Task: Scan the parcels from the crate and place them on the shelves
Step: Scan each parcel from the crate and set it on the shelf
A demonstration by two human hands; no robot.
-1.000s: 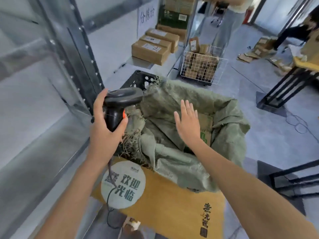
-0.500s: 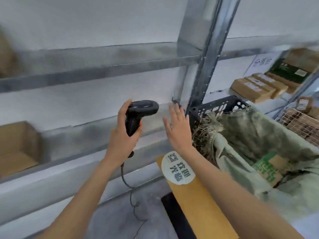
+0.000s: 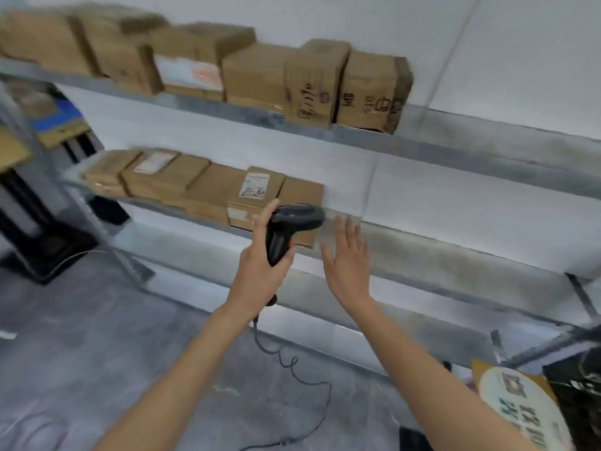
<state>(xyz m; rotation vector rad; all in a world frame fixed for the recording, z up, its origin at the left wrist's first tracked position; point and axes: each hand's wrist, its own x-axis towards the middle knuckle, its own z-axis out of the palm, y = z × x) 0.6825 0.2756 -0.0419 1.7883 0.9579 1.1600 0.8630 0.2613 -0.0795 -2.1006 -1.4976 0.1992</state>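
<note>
My left hand (image 3: pixel 258 265) grips a black barcode scanner (image 3: pixel 291 226) by its handle, its cable (image 3: pixel 292 369) trailing to the floor. My right hand (image 3: pixel 346 255) is held up beside it with straight fingers and holds nothing. Both hands are in front of the lower metal shelf (image 3: pixel 439 255), where a row of cardboard parcels (image 3: pixel 208 187) lies at the left. One of them carries a white label (image 3: pixel 255 185). Larger cardboard boxes (image 3: pixel 312 83) stand on the upper shelf (image 3: pixel 487 151). Only a black corner of the crate (image 3: pixel 582 382) shows at the far right.
A tan board with a round white sign (image 3: pixel 520 408) leans at the lower right. A dark stand (image 3: pixel 35 222) and more boxes sit at the far left. Grey floor (image 3: pixel 97 353) stretches below the shelves. The right part of the lower shelf is bare.
The view has swung left, away from the crate and its green sack, onto the shelves full of parcels. Both hands kept their pose, the scanner still in my left hand.
</note>
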